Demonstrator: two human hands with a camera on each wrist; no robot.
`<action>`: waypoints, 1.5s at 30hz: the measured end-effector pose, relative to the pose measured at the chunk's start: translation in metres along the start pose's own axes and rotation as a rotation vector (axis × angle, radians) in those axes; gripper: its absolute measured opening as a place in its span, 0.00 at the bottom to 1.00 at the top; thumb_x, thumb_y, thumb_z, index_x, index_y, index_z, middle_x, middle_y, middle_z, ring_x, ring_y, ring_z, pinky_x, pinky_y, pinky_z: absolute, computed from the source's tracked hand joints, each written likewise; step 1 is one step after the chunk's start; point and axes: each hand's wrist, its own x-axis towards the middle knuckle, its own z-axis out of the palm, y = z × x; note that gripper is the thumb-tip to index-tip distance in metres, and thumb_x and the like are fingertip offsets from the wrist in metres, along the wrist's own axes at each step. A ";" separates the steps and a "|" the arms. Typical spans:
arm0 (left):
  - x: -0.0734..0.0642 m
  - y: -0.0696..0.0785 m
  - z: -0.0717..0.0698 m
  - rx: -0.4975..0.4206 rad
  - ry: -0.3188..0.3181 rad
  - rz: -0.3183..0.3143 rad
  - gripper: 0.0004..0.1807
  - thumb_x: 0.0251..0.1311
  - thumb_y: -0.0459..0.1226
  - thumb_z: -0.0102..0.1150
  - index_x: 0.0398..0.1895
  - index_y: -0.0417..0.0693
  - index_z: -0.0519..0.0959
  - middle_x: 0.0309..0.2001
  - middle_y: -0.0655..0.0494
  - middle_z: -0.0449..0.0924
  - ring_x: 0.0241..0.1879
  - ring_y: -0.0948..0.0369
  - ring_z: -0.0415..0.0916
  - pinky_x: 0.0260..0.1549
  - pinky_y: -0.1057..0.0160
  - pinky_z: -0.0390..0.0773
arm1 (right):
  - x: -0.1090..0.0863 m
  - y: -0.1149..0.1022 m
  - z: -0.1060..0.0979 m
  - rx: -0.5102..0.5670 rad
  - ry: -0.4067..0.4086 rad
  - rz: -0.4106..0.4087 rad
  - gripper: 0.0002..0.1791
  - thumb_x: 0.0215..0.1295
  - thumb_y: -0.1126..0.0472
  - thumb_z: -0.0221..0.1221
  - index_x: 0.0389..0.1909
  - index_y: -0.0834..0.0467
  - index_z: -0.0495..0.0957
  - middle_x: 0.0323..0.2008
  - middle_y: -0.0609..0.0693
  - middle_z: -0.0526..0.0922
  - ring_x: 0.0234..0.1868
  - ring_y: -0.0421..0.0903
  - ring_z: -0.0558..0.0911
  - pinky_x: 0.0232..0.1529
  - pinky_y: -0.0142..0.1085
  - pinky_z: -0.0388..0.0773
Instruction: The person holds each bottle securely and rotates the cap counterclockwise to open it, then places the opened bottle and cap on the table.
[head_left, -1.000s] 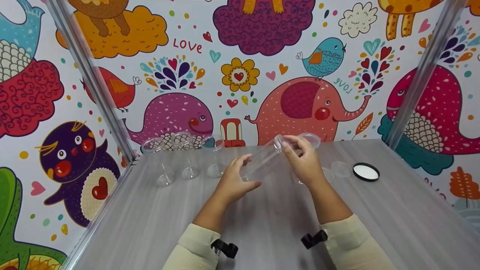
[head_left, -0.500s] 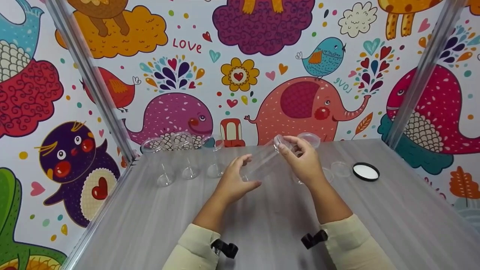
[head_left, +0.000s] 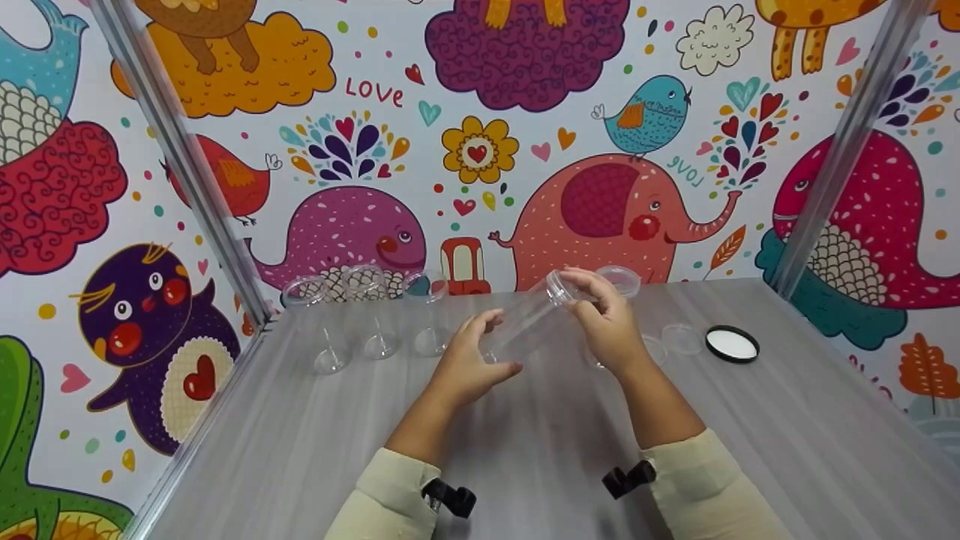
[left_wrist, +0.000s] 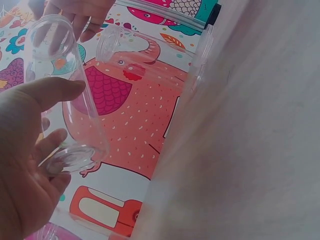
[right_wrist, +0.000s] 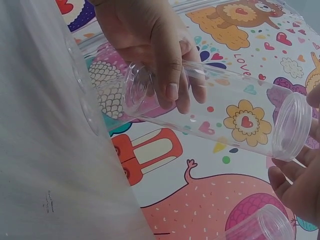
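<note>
A clear, threaded-neck plastic jar [head_left: 520, 321] is held tilted above the table, its neck end up and to the right. My left hand [head_left: 466, 367] curls round its lower part; in the left wrist view the thumb lies along the wall and fingers reach the base [left_wrist: 72, 159]. Fingers and thumb of my right hand [head_left: 611, 324] pinch the ringed neck end [right_wrist: 292, 127]. Whether a clear lid sits on that end, I cannot tell. Behind the right hand stands another clear jar [head_left: 621, 280], partly hidden by it.
Three clear jars stand in a row at the back left, the nearest jar [head_left: 330, 361] leftmost. A clear disc [head_left: 682, 339] and a black-rimmed white lid [head_left: 733, 343] lie at the right on the grey table [head_left: 300, 450]. A patterned wall [head_left: 480, 90] closes the back.
The right hand's fingers have shifted round the jar's neck end, slightly down, then back up. The left hand and the jar stay almost in place.
</note>
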 end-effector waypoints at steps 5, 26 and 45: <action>-0.001 0.000 -0.001 -0.007 -0.003 0.005 0.47 0.50 0.45 0.83 0.75 0.61 0.71 0.72 0.55 0.77 0.72 0.53 0.74 0.71 0.34 0.76 | 0.000 0.000 0.000 0.025 0.005 -0.006 0.22 0.75 0.64 0.55 0.66 0.52 0.82 0.71 0.50 0.78 0.71 0.52 0.78 0.61 0.32 0.81; -0.001 -0.001 0.001 0.018 -0.006 0.018 0.47 0.51 0.46 0.83 0.76 0.61 0.71 0.71 0.58 0.77 0.73 0.55 0.73 0.72 0.40 0.77 | 0.000 0.000 0.000 -0.124 0.052 0.056 0.22 0.75 0.47 0.63 0.64 0.49 0.83 0.51 0.54 0.82 0.47 0.49 0.78 0.40 0.32 0.81; 0.000 -0.002 0.001 -0.015 0.002 0.013 0.47 0.51 0.44 0.83 0.76 0.61 0.71 0.72 0.56 0.76 0.73 0.51 0.73 0.72 0.37 0.76 | 0.000 0.001 0.000 0.003 0.038 -0.034 0.23 0.73 0.65 0.55 0.65 0.52 0.83 0.69 0.50 0.81 0.67 0.54 0.79 0.55 0.28 0.80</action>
